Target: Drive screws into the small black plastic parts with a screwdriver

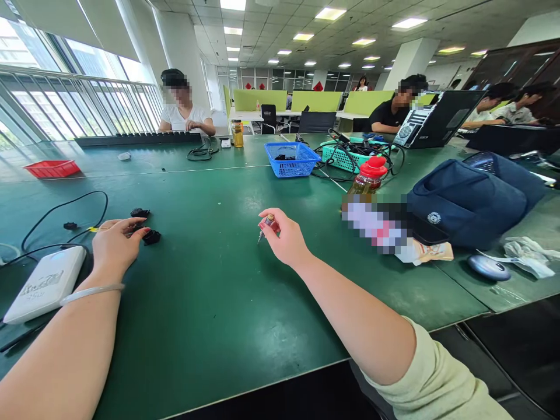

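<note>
My left hand [114, 244] rests low over the green table, thumb and fingertips closing on a small black part. Two more black pieces lie close by, one just beyond the fingers [140, 213] and one beside the thumb [152, 237]; their exact kind is too small to tell. Over the middle of the table, my right hand [283, 236] grips a small screwdriver [270, 220], its thin metal tip slanting down to the left. The palm hides part of the handle.
A white power bank [46, 284] and black cables [39, 224] lie at the left. Further back are a red tray [52, 168], a blue basket [292, 160] and a green basket [345, 157]. A bottle [370, 175], dark blue bag [472, 198] and mouse [489, 268] occupy the right.
</note>
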The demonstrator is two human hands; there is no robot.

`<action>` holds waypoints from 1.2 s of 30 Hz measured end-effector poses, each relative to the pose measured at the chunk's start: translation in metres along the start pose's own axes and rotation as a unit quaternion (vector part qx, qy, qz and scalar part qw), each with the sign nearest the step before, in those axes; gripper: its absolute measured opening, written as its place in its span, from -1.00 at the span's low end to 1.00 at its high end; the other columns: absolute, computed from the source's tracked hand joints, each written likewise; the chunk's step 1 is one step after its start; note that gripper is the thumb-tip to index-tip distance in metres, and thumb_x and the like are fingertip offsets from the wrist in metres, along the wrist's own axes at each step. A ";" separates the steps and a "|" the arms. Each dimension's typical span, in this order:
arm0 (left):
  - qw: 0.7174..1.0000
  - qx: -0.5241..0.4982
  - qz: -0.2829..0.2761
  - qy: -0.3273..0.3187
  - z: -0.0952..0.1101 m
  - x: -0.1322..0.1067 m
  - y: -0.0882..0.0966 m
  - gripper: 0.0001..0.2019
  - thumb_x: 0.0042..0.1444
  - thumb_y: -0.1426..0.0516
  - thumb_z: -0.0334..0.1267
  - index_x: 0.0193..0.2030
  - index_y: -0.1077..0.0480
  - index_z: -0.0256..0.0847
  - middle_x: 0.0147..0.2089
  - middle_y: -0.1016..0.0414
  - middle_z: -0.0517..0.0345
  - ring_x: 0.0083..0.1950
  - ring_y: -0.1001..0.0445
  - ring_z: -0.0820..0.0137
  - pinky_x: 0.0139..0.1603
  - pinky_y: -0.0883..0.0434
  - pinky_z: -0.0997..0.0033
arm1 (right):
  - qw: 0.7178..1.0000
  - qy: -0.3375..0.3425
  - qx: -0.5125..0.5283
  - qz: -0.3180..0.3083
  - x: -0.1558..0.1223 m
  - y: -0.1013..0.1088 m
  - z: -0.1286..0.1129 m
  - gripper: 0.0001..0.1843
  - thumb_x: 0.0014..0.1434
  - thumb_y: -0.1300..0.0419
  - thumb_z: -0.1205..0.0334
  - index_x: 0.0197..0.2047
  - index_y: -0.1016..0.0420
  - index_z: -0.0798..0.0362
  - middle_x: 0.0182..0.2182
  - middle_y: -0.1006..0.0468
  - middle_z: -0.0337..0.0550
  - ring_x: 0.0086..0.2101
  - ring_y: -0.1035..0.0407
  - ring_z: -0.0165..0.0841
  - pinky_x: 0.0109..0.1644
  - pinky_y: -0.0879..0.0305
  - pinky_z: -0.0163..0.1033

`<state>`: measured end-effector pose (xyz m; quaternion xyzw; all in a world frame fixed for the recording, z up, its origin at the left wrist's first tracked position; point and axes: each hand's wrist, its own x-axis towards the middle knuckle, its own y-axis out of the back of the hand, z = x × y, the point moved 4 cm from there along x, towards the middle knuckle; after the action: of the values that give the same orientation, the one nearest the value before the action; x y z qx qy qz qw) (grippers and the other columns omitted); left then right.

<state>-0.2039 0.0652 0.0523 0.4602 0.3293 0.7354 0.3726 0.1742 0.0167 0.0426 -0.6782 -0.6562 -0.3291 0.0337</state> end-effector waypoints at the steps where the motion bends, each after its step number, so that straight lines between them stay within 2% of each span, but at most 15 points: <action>1: 1.000 0.003 -0.002 -0.010 0.000 0.000 -0.002 -0.56 0.13 -0.11 -0.07 0.08 -0.54 -0.22 0.07 -0.50 -0.07 0.01 -0.49 0.22 0.21 -0.36 0.21 | 1.000 -0.001 -0.001 0.001 0.000 0.000 0.000 -0.81 0.28 -0.09 0.14 -0.06 -0.40 -0.05 -0.34 -0.58 -0.20 -0.38 -0.45 -0.36 -0.23 -0.39 -0.20; 5: 0.998 0.030 -0.027 -0.054 -0.002 0.002 -0.012 -0.58 0.18 -0.06 -0.12 0.07 -0.54 -0.23 0.13 -0.50 -0.05 0.16 -0.43 0.15 0.24 -0.33 0.14 | 1.000 0.001 -0.001 0.003 0.000 0.000 -0.001 -0.80 0.28 -0.08 0.13 -0.06 -0.40 -0.06 -0.35 -0.57 -0.21 -0.39 -0.44 -0.36 -0.24 -0.39 -0.21; 10: 0.994 0.067 -0.056 -0.065 -0.004 0.004 -0.020 -0.56 0.20 -0.03 -0.15 0.12 -0.52 -0.25 0.18 -0.50 -0.09 0.18 -0.43 0.08 0.23 -0.34 0.06 | 1.000 0.001 0.004 -0.001 0.000 0.000 0.000 -0.80 0.28 -0.08 0.12 -0.06 -0.40 -0.07 -0.34 -0.56 -0.21 -0.39 -0.43 -0.36 -0.25 -0.38 -0.20; 15: 0.992 0.088 -0.071 -0.062 0.001 0.003 -0.021 -0.50 0.23 0.02 -0.12 0.19 -0.47 -0.33 0.20 -0.47 -0.18 0.23 -0.39 0.04 0.26 -0.33 0.03 | 1.000 -0.001 0.009 -0.004 0.000 0.000 -0.001 -0.80 0.28 -0.08 0.13 -0.06 -0.40 -0.06 -0.33 -0.56 -0.20 -0.37 -0.44 -0.35 -0.24 -0.38 -0.19; 19: 0.992 0.083 -0.064 -0.066 0.002 0.002 -0.021 -0.50 0.25 0.10 -0.20 0.13 -0.51 -0.35 0.16 -0.51 -0.18 0.20 -0.42 0.06 0.21 -0.36 0.03 | 1.000 -0.006 0.002 -0.007 0.000 0.000 -0.001 -0.80 0.28 -0.08 0.13 -0.05 -0.40 -0.06 -0.34 -0.57 -0.21 -0.39 -0.42 -0.36 -0.24 -0.37 -0.20; 28: 0.990 0.102 -0.085 -0.040 0.002 0.002 -0.015 -0.55 0.21 0.03 -0.18 0.08 -0.54 -0.30 0.16 -0.51 -0.13 0.18 -0.43 0.06 0.20 -0.36 0.08 | 1.000 -0.003 0.001 -0.009 0.000 -0.001 -0.002 -0.79 0.28 -0.08 0.12 -0.06 -0.40 -0.05 -0.33 -0.57 -0.20 -0.38 -0.41 -0.36 -0.24 -0.37 -0.21; 33: 0.982 0.130 -0.135 0.033 0.001 -0.001 -0.011 -0.53 0.19 -0.03 -0.03 0.12 -0.53 -0.18 0.16 -0.53 -0.10 0.12 -0.47 0.00 0.08 -0.43 0.06 | 1.000 -0.008 0.000 -0.007 -0.001 0.000 -0.003 -0.80 0.28 -0.08 0.12 -0.07 -0.41 -0.06 -0.35 -0.56 -0.21 -0.39 -0.42 -0.36 -0.25 -0.37 -0.20; 36: 0.978 0.166 -0.123 0.027 -0.005 0.001 -0.005 -0.41 0.16 -0.04 0.10 0.21 -0.45 -0.20 0.16 -0.51 -0.20 0.17 -0.44 -0.08 0.11 -0.40 -0.01 | 1.000 -0.004 -0.001 -0.011 -0.001 -0.001 -0.002 -0.80 0.28 -0.08 0.12 -0.06 -0.41 -0.06 -0.34 -0.57 -0.21 -0.38 -0.43 -0.35 -0.23 -0.38 -0.19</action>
<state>-0.2081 0.0681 0.0471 0.4517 0.5106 0.6311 0.3701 0.1730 0.0149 0.0434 -0.6724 -0.6632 -0.3277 0.0270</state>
